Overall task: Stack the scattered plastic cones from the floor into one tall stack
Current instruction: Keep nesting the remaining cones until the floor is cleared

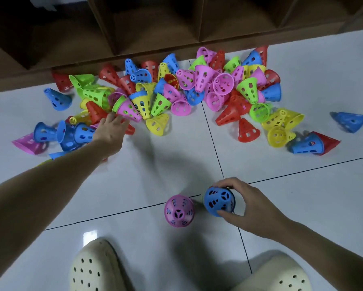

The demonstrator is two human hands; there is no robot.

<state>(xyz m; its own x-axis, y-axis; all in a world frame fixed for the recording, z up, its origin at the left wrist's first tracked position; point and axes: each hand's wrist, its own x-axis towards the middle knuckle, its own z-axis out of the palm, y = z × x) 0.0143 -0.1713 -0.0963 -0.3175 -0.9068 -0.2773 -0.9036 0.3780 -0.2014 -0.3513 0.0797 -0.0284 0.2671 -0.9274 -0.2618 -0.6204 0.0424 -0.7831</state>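
Two upright cone stacks stand on the white tiled floor near me: one topped by a pink cone point(179, 211), one topped by a blue cone point(218, 201). My right hand point(244, 203) wraps around the blue-topped stack from the right. My left hand point(110, 132) reaches far out to the left side of the scattered pile, fingers spread beside a pink cone point(128, 109) and over a red cone point(129, 129); it holds nothing. Several loose red, blue, green, yellow and pink perforated cones lie across the floor beyond, such as a yellow one point(158, 124).
A dark wooden shelf unit point(134, 38) runs along the back, with the pile against its base. A lone blue cone point(350, 121) lies far right. My two cream perforated clogs point(96, 267) sit at the bottom edge. Bare tiles point(166, 160) lie between pile and stacks.
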